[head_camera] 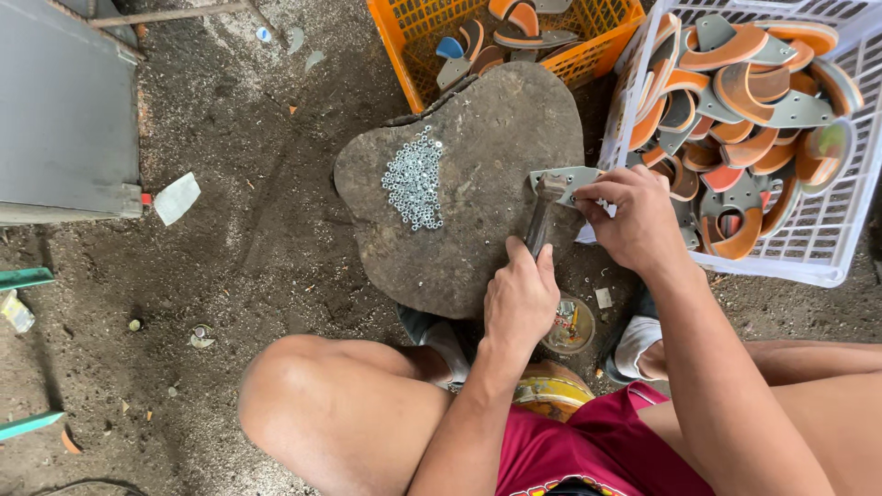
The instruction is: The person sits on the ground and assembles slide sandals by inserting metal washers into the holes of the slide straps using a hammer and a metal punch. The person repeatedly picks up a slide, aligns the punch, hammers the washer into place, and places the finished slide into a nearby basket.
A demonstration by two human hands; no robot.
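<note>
My left hand (pixel 520 298) is shut on the handle of a hammer (pixel 540 220), whose head rests on a small grey metal plate (pixel 562 175). My right hand (pixel 634 220) pinches that plate at the right edge of a round, worn wooden block (pixel 478 119). A heap of small silver nuts (pixel 413 179) lies on the block to the left of the hammer.
A white crate (pixel 827 248) of orange-and-grey curved parts stands at the right, and an orange crate (pixel 413 46) with similar parts behind the block. A grey metal box (pixel 64 110) is at the left. My bare knees and a small round tin (pixel 571 328) are below, on the dirt floor.
</note>
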